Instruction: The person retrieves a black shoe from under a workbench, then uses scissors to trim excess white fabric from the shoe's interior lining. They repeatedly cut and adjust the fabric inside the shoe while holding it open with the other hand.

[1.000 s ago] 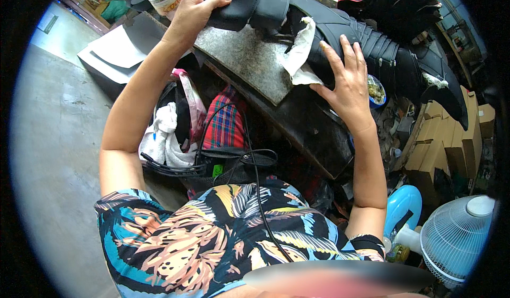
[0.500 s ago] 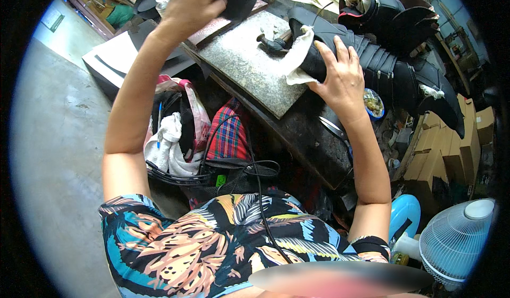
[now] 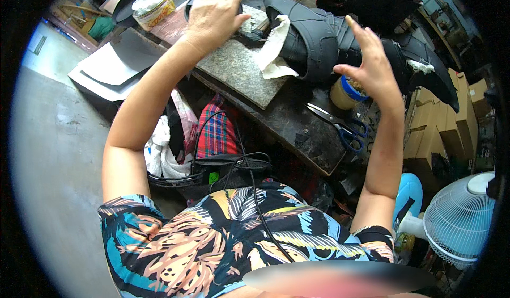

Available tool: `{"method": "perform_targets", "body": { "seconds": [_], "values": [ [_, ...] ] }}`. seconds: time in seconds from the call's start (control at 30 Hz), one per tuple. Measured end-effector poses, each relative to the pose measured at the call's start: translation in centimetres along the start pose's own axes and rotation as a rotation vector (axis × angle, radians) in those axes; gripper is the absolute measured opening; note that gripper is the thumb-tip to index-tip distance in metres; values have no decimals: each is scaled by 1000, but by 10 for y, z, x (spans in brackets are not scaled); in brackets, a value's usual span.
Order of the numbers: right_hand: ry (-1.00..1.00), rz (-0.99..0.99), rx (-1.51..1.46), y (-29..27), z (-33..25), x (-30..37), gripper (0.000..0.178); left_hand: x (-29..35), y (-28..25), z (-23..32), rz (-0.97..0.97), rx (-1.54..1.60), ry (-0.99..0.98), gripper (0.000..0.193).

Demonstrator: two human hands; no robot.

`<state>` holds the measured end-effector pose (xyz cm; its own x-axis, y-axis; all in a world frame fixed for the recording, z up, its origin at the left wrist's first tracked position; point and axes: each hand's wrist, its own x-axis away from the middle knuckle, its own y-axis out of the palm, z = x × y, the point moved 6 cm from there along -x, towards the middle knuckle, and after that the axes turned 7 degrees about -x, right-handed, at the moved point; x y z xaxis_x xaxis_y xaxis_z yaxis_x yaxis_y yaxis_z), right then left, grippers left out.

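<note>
Your two bare arms reach forward from the lower edge, the left hand closed, the right hand open.

Your left arm rises from a short patterned sleeve, bends at the elbow and stretches up and away from you. Your left hand [image 3: 212, 19] sits palm down at the top, knuckles facing you, its fingers curled over and gripping a dark object. Your right forearm stands almost straight up from the elbow. Your right hand [image 3: 372, 66] is raised in the air with its fingers spread and slightly bent, thumb pointing left, holding and touching nothing.
</note>
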<state>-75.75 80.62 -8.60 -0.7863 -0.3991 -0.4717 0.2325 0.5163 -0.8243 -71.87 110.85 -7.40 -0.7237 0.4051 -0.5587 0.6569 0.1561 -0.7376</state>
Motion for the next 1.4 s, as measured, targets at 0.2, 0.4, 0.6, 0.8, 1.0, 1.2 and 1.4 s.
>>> {"method": "perform_targets", "body": {
  "seconds": [0.2, 0.4, 0.6, 0.8, 1.0, 1.2, 1.4],
  "values": [
    [111, -227, 166, 19, 62, -28, 100, 8, -5, 103, -397, 559, -15, 110],
    [107, -249, 359, 20, 66, -24, 80, 4, 13, 124, -219, 619, -190, 134],
    [134, -311, 323, 14, 59, -30, 75, -21, 27, 123, -250, 907, -359, 91],
    [85, -374, 172, 11, 68, -33, 75, -10, 17, 135, -74, 752, -328, 104],
    [134, -318, 47, 17, 91, -34, 75, -19, 53, 96, -290, 1125, -453, 72],
    [214, -308, -1, 23, 98, -33, 78, -13, 8, 36, -256, 1458, -580, 38],
    [190, -320, 38, 22, 91, -39, 74, -53, -53, -39, 110, 1224, -382, 39]
  ]
}}
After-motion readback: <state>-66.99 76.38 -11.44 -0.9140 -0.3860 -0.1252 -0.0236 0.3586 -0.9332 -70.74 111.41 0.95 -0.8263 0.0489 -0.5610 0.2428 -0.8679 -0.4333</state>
